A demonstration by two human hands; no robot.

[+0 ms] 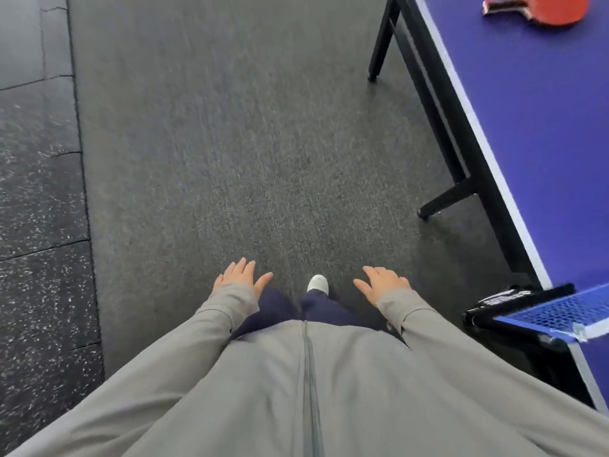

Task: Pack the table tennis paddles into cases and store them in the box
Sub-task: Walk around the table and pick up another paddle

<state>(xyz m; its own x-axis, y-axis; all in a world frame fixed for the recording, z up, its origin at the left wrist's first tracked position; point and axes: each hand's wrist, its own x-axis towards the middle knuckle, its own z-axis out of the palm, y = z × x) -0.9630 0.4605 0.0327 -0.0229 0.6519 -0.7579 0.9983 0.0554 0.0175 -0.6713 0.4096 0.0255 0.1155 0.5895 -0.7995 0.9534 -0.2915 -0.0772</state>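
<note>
Only one red paddle (557,9) in view: flat on the blue counter (560,159), far up toward its distant end, red rubber upward, handle pointing back toward the white-lined side edge, blade set well in from that edge. Well apart from both hands.

Left hand (240,278) and right hand (384,285) low in front of the grey jacket (296,390), palms down, fingers (245,267) spread and relaxed, holding nothing. Both over the dark carpet floor (214,143), beside the counter rather than above it. One white shoe (318,284) between them.

Judged as the very start: nothing cased, nothing boxed, a walk along the side edge needed before any reach.

Possible trouble from here:
- Right sleeve or hip catching the net (560,311) and its black post at the near side edge, through passing too close.
- A foot clipping the black counter leg (448,196) splayed out over the floor.
- A hasty sideways swipe at the handle skidding the paddle farther in, or off the edge.

Hard to make out or missing:
- Top of the paddle blade cut off by the frame.
- No case and no box anywhere in view, nor any second paddle.
- White markings on the net post unreadable.
- Carpet streaked with blur.
</note>
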